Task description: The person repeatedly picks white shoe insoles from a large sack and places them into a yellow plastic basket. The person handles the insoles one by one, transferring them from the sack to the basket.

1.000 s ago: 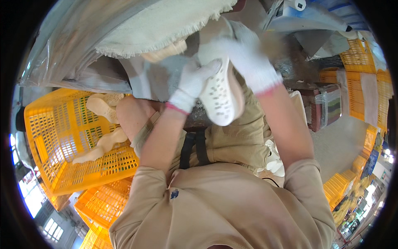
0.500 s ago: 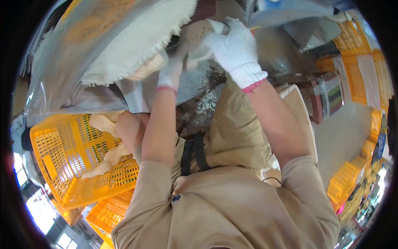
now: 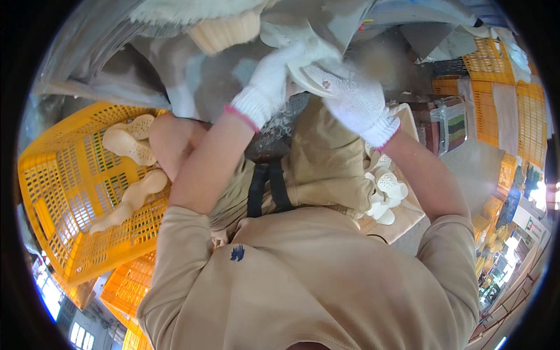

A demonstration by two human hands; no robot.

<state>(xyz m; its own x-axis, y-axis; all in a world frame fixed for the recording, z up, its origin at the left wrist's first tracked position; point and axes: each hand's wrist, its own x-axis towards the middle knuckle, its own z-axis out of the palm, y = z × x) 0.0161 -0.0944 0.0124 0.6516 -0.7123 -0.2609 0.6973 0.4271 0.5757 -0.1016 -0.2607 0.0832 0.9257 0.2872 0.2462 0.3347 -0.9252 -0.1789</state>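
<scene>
Both my hands wear white knit gloves with pink cuffs. Between them is a pale, curved moulded piece (image 3: pixel 312 49), shaped somewhat like a shoe sole. My left hand (image 3: pixel 271 73) is closed on its left side. On the lower right of the piece, my right hand (image 3: pixel 356 102) has its fingers wrapped round an edge, partly blurred. A frayed white cloth-like pad (image 3: pixel 181 10) shows above and left of my hands, with a cream ridged block (image 3: pixel 227 30) under its edge. Grey sheeting (image 3: pixel 216 76) and scattered white shavings lie beneath my hands.
At my left a yellow plastic crate (image 3: pixel 64 192) holds several cream perforated pieces (image 3: pixel 125 204). By my right thigh, white perforated pieces (image 3: pixel 388 186) lie in a tan box (image 3: pixel 408 216). More yellow crates (image 3: pixel 531 116) are stacked at the far right.
My hands have moved down and away from the pad with the pale piece, which now shows more fully. The view has shifted, so the pad sits higher and the right-hand box shows more.
</scene>
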